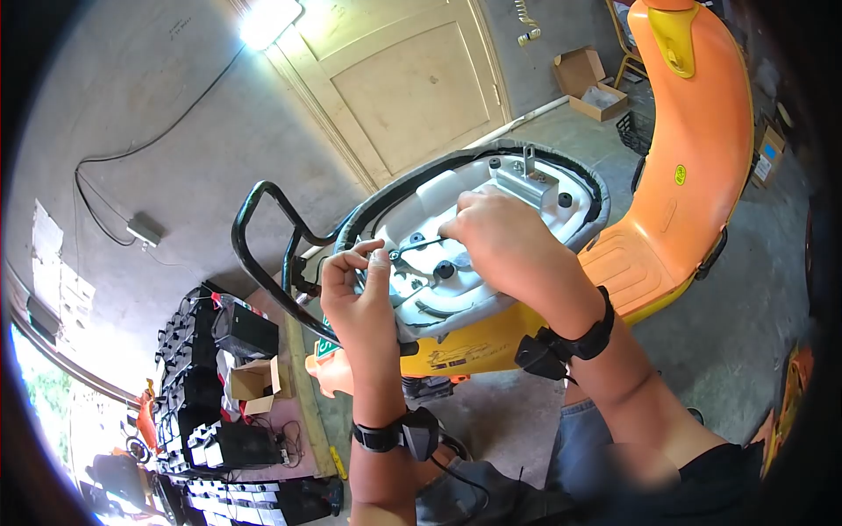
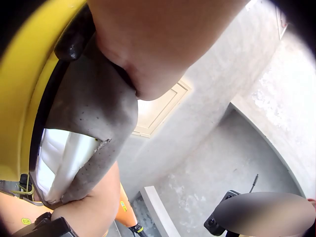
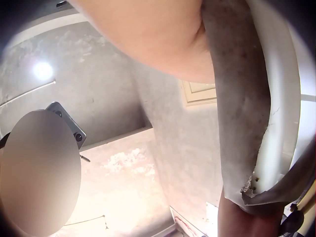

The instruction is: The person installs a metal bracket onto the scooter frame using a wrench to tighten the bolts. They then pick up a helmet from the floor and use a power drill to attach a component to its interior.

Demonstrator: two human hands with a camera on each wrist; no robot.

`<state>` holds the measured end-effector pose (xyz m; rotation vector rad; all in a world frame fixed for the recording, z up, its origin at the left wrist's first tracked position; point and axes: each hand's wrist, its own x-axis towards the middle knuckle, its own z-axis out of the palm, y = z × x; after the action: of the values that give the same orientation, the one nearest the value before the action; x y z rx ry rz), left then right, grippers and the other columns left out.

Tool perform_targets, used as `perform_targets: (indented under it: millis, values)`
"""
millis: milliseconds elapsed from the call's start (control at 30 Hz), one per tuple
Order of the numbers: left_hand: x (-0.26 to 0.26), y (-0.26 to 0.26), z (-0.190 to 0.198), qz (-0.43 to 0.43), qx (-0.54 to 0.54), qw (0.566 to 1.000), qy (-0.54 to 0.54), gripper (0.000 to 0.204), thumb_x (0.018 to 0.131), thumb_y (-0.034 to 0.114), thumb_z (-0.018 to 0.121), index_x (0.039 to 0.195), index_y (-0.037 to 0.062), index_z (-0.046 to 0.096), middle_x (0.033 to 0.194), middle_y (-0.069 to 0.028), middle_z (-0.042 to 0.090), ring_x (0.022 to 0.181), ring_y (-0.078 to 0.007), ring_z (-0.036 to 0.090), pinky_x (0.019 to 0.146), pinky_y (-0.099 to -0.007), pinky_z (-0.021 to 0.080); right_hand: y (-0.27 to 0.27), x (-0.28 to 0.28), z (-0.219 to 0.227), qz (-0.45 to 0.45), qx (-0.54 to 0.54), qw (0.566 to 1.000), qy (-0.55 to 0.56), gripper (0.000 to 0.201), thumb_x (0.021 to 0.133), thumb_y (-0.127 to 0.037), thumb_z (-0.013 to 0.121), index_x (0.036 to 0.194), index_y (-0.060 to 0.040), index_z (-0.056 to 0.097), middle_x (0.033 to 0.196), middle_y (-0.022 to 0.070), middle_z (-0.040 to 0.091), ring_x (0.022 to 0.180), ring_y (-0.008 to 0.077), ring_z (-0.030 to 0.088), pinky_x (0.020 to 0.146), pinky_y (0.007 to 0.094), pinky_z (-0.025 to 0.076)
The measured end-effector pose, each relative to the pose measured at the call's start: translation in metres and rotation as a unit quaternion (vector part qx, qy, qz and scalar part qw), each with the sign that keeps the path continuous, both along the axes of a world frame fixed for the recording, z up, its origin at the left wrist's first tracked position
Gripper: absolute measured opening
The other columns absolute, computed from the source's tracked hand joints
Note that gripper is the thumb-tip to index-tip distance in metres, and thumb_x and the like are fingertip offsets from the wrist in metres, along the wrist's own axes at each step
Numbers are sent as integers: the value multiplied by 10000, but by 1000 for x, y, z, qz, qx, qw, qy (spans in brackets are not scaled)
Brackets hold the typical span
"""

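Note:
An upturned scooter seat [image 1: 421,197] shows its white underside, with a metal bracket [image 1: 526,188] and several black rubber stops, one being a stop [image 1: 445,269] near the middle. My right hand [image 1: 504,241] grips a thin dark tool [image 1: 423,245] whose shaft points left across the underside; its grip end is hidden in the fist. The tool's far end lies beside my left hand [image 1: 360,294], at the seat's left part. That hand has its thumb raised and fingers bent close to the thumb tip; I cannot tell whether they pinch anything. In the wrist views the torn grey seat cover [image 2: 94,108] hides the fingers.
The seat lies over the yellow scooter body [image 1: 491,342], with a black tubular rail [image 1: 241,232] at its left. The orange front section [image 1: 693,167] rises at the right. Black batteries [image 1: 184,377] and an open carton [image 1: 254,383] stand at lower left. A door [image 1: 421,79] is behind.

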<state>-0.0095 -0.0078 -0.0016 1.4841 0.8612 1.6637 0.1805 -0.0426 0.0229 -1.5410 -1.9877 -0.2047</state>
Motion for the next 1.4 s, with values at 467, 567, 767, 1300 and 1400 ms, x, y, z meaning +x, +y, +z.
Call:
perform_targets:
  millis: [467,567,767,1300,1400]
  values:
    - [0,-1,2,1,-2,1000,0,192,937,16,687,916,36,497,1085,-145,709,973,-131,605,899,-278,466,0,2,0,49,-6,999,18,105,854,-85,661,881,-33,748,911,144,688,955,329,667,867,429,529]
    - [0,-1,1,5,-2,1000,4,192,939,12,684,919,37,495,1089,-143,708,977,-129,611,892,-268,470,1,1,0,53,-69,996,3,130,881,-137,659,862,-30,731,887,149,700,919,344,679,842,448,530]
    - [0,-1,1,4,-6,1000,3,190,934,1,682,916,37,496,1086,-143,708,968,-126,614,873,-260,480,-1,-1,5,61,-78,995,-8,273,971,-265,597,904,-30,718,902,156,715,905,357,681,824,470,525]
    - [6,-5,2,24,33,999,-18,186,944,-10,667,912,33,489,1040,-119,684,959,-154,606,843,-288,493,-34,-40,13,9,-158,986,-50,842,1059,-617,275,1380,119,531,1230,325,630,1209,459,548,1052,549,389]
    - [6,-3,0,46,30,998,-2,193,934,33,685,897,20,497,985,-108,697,936,-171,620,846,-315,497,-35,-42,6,13,-128,991,-43,819,1061,-609,289,1383,101,538,1272,305,618,1227,456,532,1053,551,388]
